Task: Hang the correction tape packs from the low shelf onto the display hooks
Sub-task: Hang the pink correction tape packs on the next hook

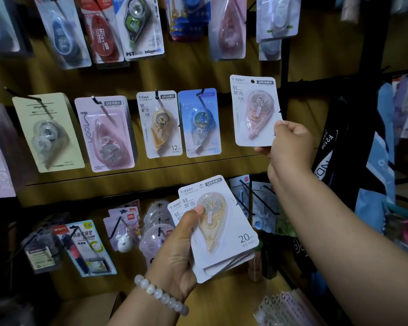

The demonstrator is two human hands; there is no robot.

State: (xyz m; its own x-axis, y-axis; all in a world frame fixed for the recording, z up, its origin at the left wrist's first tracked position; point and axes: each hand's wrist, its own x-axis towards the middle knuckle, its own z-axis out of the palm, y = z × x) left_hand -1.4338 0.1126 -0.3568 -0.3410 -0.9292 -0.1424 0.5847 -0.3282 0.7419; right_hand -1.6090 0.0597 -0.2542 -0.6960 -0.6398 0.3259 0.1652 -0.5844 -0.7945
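My right hand [290, 142] pinches the lower right corner of a white correction tape pack with a pink dispenser [254, 109], held upright at the right end of the middle hook row; its hang hole shows dark near the top. Whether a hook passes through that hole I cannot tell. My left hand [177, 250], with a bead bracelet on the wrist, grips a fanned stack of white packs [222, 227]; the top one holds a yellow dispenser marked 20 m. Left of the pink pack, a yellow 12 m pack [161, 124] and a blue pack [200, 123] hang on black hooks.
Wooden display board [151, 76] carries rows of hanging packs above and left. Bare black hooks [254, 198] stick out at the lower right behind the stack. Lower hooks hold pens and small items [85, 245]. Bags [375, 161] hang at right; a low shelf [222, 302] lies below.
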